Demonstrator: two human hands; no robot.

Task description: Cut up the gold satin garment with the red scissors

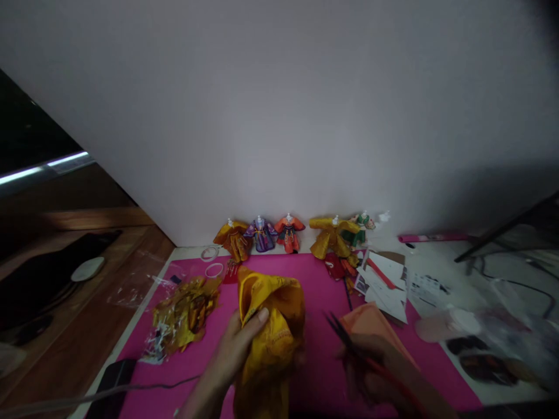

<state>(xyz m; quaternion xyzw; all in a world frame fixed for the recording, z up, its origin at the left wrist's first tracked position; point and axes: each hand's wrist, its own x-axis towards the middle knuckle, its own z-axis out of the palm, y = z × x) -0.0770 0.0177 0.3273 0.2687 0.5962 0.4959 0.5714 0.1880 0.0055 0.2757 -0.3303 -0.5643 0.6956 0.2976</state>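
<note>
A piece of yellow patterned fabric (pixel 277 326) is gripped in my left hand (pixel 238 343), its thumb pressed on the front of the folds. The cloth hangs down over the pink mat (pixel 314 291). To the right, my right hand (pixel 371 366) is closed around a slim dark tool with a red part (pixel 349 343), its pointed tips angled up and left, apart from the fabric. Peach-coloured cloth (pixel 379 326) lies just beyond the right hand. Motion blur softens the right hand and tool.
Small dressed figures, one in orange (pixel 289 234), line the wall. At left are yellow scraps (pixel 187 314), clear plastic and white rings. Papers (pixel 384 288), a pink tube (pixel 432 238) and a bottle (pixel 448 325) are at right. A cable crosses the lower left.
</note>
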